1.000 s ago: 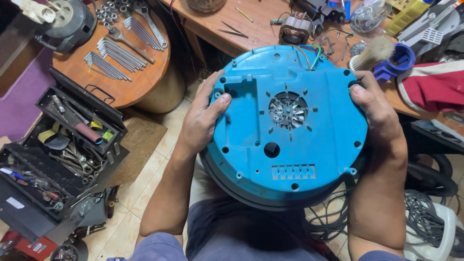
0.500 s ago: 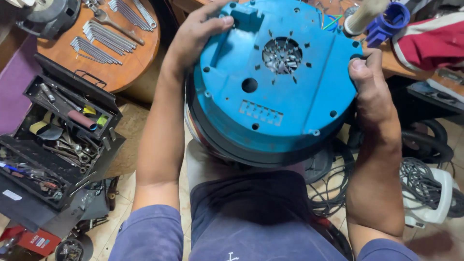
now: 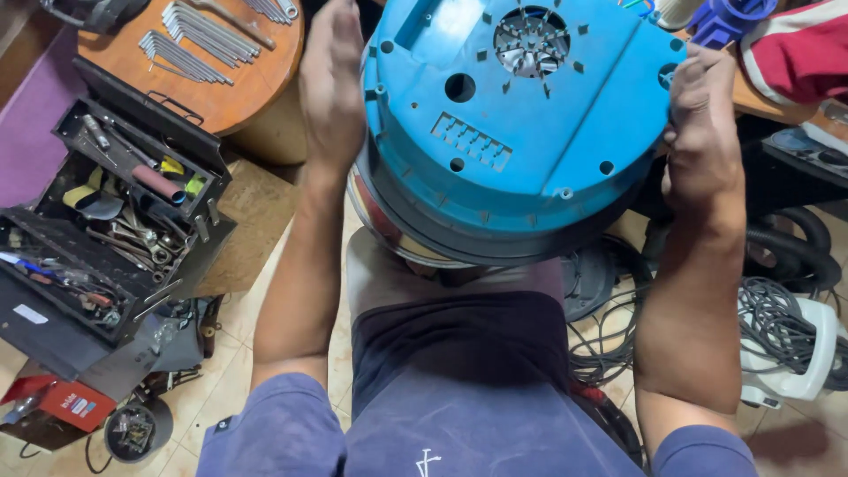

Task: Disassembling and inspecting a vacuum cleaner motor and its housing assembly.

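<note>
A large round blue plastic appliance housing (image 3: 521,115) with a central vented fan opening (image 3: 530,40) and a black and chrome rim below fills the upper middle of the head view. My left hand (image 3: 331,84) lies flat against its left side, fingers pointing up. On its right edge my right hand (image 3: 702,132) is curled around the rim. The housing is tilted, its underside facing me, above my lap.
An open black toolbox (image 3: 115,221) full of hand tools stands on the floor at left. A round wooden table (image 3: 238,79) with rows of wrenches is behind it. Cables (image 3: 777,318) and a white device lie at right. A red cloth (image 3: 795,44) sits top right.
The blue housing has come closer and higher in view, tilting toward me. My left hand slid from its top face to the left side. The right hand stays on the rim.
</note>
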